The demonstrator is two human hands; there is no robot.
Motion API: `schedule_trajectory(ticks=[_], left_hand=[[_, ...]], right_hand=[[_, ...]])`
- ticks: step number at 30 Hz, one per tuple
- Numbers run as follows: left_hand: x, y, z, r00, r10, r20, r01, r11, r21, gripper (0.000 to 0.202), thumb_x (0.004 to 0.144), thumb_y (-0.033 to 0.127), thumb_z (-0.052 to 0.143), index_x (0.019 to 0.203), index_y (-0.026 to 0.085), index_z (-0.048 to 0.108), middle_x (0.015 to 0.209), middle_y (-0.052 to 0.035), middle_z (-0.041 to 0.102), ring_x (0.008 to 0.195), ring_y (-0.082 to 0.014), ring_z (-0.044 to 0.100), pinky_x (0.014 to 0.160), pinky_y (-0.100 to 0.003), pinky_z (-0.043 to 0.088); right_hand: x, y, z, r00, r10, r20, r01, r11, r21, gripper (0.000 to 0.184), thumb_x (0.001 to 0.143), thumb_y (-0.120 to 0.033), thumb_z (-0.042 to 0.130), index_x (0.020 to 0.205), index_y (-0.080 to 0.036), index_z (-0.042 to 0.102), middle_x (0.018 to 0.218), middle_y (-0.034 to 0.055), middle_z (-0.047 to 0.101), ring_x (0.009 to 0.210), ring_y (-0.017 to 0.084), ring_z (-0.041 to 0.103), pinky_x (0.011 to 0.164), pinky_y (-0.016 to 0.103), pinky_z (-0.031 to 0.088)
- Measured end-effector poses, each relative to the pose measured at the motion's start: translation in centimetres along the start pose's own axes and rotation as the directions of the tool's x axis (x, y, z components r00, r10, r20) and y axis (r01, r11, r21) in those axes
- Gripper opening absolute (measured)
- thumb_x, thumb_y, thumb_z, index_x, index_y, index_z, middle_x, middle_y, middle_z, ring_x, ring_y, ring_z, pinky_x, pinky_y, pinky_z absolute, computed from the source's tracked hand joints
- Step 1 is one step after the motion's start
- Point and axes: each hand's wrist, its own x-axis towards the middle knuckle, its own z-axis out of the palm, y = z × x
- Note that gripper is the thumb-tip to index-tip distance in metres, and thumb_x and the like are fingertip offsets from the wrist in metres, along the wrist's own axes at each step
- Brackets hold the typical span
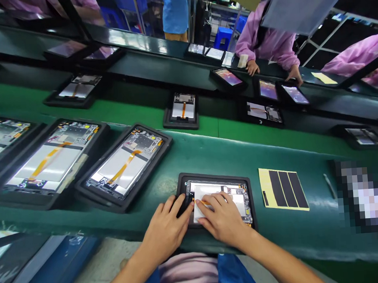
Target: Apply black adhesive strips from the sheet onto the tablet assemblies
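Note:
An opened tablet (226, 189) lies in a black tray (249, 197) on the green bench right in front of me, its silver plate and circuit boards showing. My left hand (167, 226) rests on the tray's left edge, fingers spread and stretched toward the tablet. My right hand (222, 219) lies flat on the tablet's silver plate, fingertips pressing near an orange flex cable (202, 203). Neither hand holds anything.
Several more opened tablets in black trays (124, 165) line the bench to my left and the green belt (227, 132) behind. A yellow sheet with black strips (283, 189) lies to the right. Other people in pink coats (268, 41) work across the line.

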Motion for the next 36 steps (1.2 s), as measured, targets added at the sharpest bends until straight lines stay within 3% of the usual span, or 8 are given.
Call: schedule_trajectory(ticks=[11,17,25,28,31,36], left_hand=[[-0.2,0.2,0.2,1.0,-0.001,0.002,0.001,0.999,0.037,0.04,0.097,0.019,0.049,0.131,0.026,0.069,0.131,-0.0144,0.067,0.115,-0.0333,0.059,0.085,-0.04,0.046],[0.0,0.3,-0.2,1.0,-0.011,0.013,0.01,0.997,0.074,0.04,0.094,0.023,0.057,0.132,0.027,0.069,0.132,-0.0131,0.068,0.112,-0.0338,0.061,0.081,-0.041,0.045],[-0.6,-0.1,-0.5,0.999,0.034,0.011,-0.034,0.999,0.022,0.034,0.1,0.027,0.053,0.129,0.027,0.07,0.137,-0.0117,0.067,0.119,-0.0331,0.06,0.09,-0.043,0.043],[-0.6,-0.2,-0.5,1.0,0.017,-0.003,-0.017,1.0,-0.008,0.034,0.101,0.028,0.052,0.13,0.027,0.07,0.137,-0.0116,0.068,0.118,-0.0319,0.061,0.091,-0.043,0.043],[-0.6,-0.3,-0.3,1.0,0.002,-0.022,-0.003,0.999,-0.038,0.035,0.103,0.031,0.049,0.13,0.026,0.07,0.137,-0.011,0.068,0.118,-0.0312,0.061,0.091,-0.043,0.043],[-0.8,-0.4,0.1,0.999,-0.028,-0.02,0.027,0.996,-0.084,0.037,0.104,0.034,0.048,0.135,0.027,0.067,0.142,-0.01,0.065,0.121,-0.03,0.059,0.094,-0.043,0.042]], right_hand=[[0.4,0.3,-0.5,0.997,-0.068,0.042,0.068,0.998,0.007,0.041,0.102,-0.046,0.062,0.13,-0.016,0.064,0.119,0.0108,0.072,0.104,0.026,0.061,0.096,0.043,0.041],[0.7,0.1,-0.9,0.988,-0.112,0.104,0.12,0.99,-0.079,0.046,0.103,-0.047,0.06,0.133,-0.013,0.062,0.118,0.0101,0.072,0.103,0.025,0.06,0.096,0.044,0.044],[2.2,0.7,-1.7,0.919,-0.331,0.215,0.362,0.923,-0.129,0.033,0.103,-0.038,0.06,0.116,-0.011,0.072,0.126,0.0122,0.071,0.111,0.029,0.058,0.1,0.045,0.046],[2.2,1.8,-1.9,0.921,-0.314,0.231,0.33,0.943,-0.033,0.041,0.103,-0.042,0.061,0.127,-0.009,0.067,0.121,0.0122,0.072,0.105,0.027,0.06,0.094,0.043,0.048],[1.5,2.5,-1.7,0.953,-0.258,0.158,0.251,0.966,0.066,0.048,0.103,-0.045,0.059,0.138,-0.011,0.06,0.122,0.0122,0.071,0.106,0.027,0.06,0.094,0.043,0.048],[0.6,2.7,-1.1,0.973,-0.214,0.082,0.205,0.973,0.107,0.045,0.101,-0.039,0.063,0.138,-0.013,0.059,0.123,0.0149,0.07,0.107,0.028,0.059,0.096,0.045,0.046]])
